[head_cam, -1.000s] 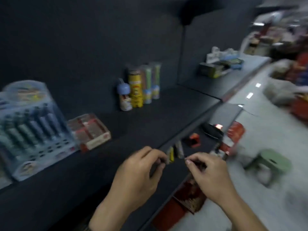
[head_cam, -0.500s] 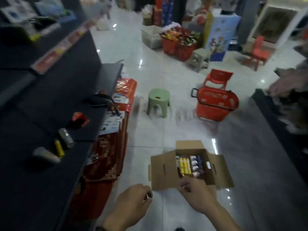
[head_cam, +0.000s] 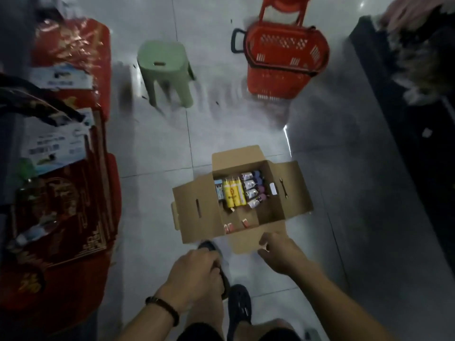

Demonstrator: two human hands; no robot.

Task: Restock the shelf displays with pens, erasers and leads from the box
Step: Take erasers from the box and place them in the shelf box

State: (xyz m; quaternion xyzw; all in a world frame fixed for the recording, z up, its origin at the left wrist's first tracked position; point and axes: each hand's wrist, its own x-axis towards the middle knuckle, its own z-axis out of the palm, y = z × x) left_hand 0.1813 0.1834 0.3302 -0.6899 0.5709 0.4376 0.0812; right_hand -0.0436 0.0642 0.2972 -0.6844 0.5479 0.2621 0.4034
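An open cardboard box sits on the tiled floor just ahead of me. Inside lie yellow tubes, purple-capped silver tubes, a small blue pack and a few small red-and-white pieces near the front wall. My right hand hovers at the box's near flap with loosely spread fingers and holds nothing. My left hand hangs lower left of the box with fingers curled under; what they hide cannot be seen.
A green plastic stool and a red shopping basket stand on the floor beyond the box. Red gift boxes with white labels are stacked at the left. A dark shelf base runs along the right. My dark shoes stand on the tiles.
The view swung from the dark shelf down to the floor and the box. Both hands came down from the shelf edge; the right hand now sits at the box's near flap.
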